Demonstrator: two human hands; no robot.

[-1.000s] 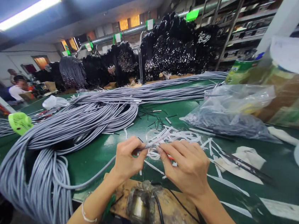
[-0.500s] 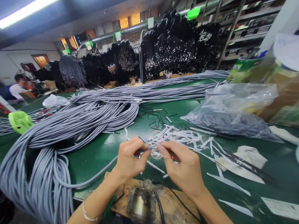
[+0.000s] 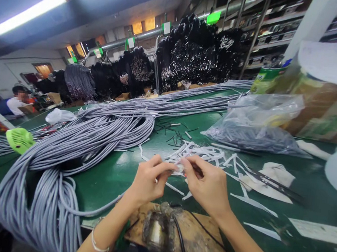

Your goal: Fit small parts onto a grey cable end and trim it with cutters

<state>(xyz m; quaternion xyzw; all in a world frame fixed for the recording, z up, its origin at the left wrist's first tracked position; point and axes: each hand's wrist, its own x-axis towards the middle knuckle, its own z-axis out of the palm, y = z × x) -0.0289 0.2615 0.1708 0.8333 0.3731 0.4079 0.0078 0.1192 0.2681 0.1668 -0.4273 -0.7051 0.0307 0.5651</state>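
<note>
A single grey cable (image 3: 104, 208) runs from the big bundle of grey cables (image 3: 95, 134) on the left up to my left hand (image 3: 151, 178), which is closed around its end. My right hand (image 3: 206, 184) is closed in a pinch at the cable's tip, close to the left fingertips. What the right fingers grip is too small and hidden to make out. Just behind the fingertips lies a pile of white strips (image 3: 197, 151). Below my hands stands a wooden board (image 3: 198, 241) with a soldering pot-like metal block (image 3: 157, 229) on it.
On the right of the green table (image 3: 207, 210) lie scissors (image 3: 273, 183) on a white cloth (image 3: 278, 173). Farther back are a clear plastic bag (image 3: 255, 127) of short grey pieces and a cardboard box (image 3: 326, 110). A green fan (image 3: 19, 139) stands left; a person (image 3: 17, 102) sits far behind.
My fingertips have shifted at the cable end, with the left fingers now stretched farther over it toward the right hand. The view has moved slightly to the right.
</note>
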